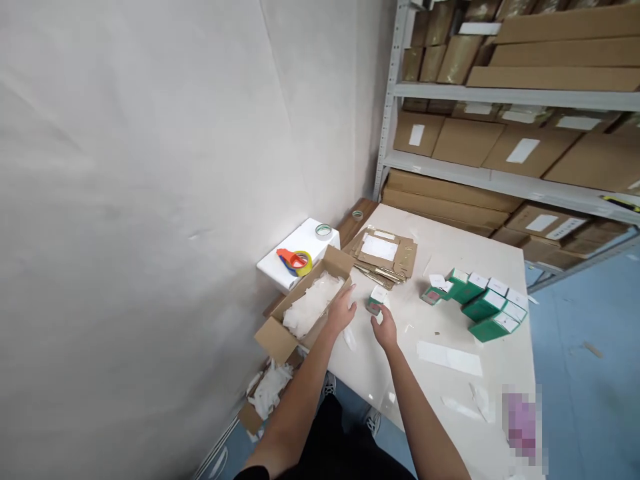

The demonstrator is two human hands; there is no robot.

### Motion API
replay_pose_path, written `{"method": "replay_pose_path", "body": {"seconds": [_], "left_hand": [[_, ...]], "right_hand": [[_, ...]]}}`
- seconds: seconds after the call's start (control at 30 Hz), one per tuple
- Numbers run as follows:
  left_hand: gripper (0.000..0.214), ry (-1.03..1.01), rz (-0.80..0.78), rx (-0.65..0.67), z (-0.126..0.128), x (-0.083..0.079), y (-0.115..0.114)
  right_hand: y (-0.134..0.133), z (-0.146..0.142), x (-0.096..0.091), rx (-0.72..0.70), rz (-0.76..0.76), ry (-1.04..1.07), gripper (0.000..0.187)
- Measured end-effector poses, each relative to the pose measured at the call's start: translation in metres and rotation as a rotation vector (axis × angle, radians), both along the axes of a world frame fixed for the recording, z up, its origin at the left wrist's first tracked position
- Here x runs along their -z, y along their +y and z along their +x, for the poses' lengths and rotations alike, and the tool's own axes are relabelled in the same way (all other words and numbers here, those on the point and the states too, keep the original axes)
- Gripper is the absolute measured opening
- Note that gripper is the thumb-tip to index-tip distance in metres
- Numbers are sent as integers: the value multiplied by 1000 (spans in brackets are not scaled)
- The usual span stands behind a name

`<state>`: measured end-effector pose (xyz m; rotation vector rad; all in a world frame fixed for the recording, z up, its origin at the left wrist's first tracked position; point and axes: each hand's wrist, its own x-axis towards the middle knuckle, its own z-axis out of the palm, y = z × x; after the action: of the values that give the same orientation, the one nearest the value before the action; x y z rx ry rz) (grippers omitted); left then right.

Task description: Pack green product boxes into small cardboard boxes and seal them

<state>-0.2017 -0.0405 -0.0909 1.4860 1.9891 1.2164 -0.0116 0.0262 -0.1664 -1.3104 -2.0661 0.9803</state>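
Note:
A small green box with a white top (377, 299) stands on the white table, between my two hands. My right hand (385, 329) is at its near right side, thumb and index finger apart; the fingertips reach the box's edge, and I cannot tell whether they press on it. To the left, my left hand (342, 311) hovers by the long side of an open carton (277, 339), fingers stretched and thumb out, holding nothing. White crumpled packing material (313, 305) fills that carton.
Several green boxes (493, 303) stand on the table's right. Flattened cardboard (407, 257) lies at the back. An orange-handled tape dispenser (291, 259) and a tape roll (323, 231) rest on a white box (273, 267). Shelves of cartons (520, 143) rise behind; a wall is left.

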Motion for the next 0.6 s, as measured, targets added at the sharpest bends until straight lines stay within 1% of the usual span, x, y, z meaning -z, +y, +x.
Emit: {"method": "replay_pose_path", "body": {"seconds": [0.07, 0.17, 0.23, 0.33, 0.4, 0.5, 0.6], "left_hand": [[65, 21, 47, -102, -11, -10, -25], [62, 49, 83, -234, -38, -25, -52], [61, 46, 113, -297, -62, -33, -64], [56, 27, 157, -303, -103, -39, -83], [51, 14, 160, -293, -132, -36, -96], [46, -15, 128, -290, -172, -21, -111], [47, -38, 54, -260, -205, -3, -111]], "right_hand": [[-16, -9, -7, -46, 22, 19, 47], [-24, -39, -30, -124, 72, -2, 46], [-23, -67, -50, -169, 120, -6, 48], [-18, -121, -77, -233, 186, 20, 49], [-16, -166, -91, -293, 226, 40, 49], [-17, -239, -105, -385, 274, 43, 49], [-19, -305, -111, -429, 284, -10, 41]]}}
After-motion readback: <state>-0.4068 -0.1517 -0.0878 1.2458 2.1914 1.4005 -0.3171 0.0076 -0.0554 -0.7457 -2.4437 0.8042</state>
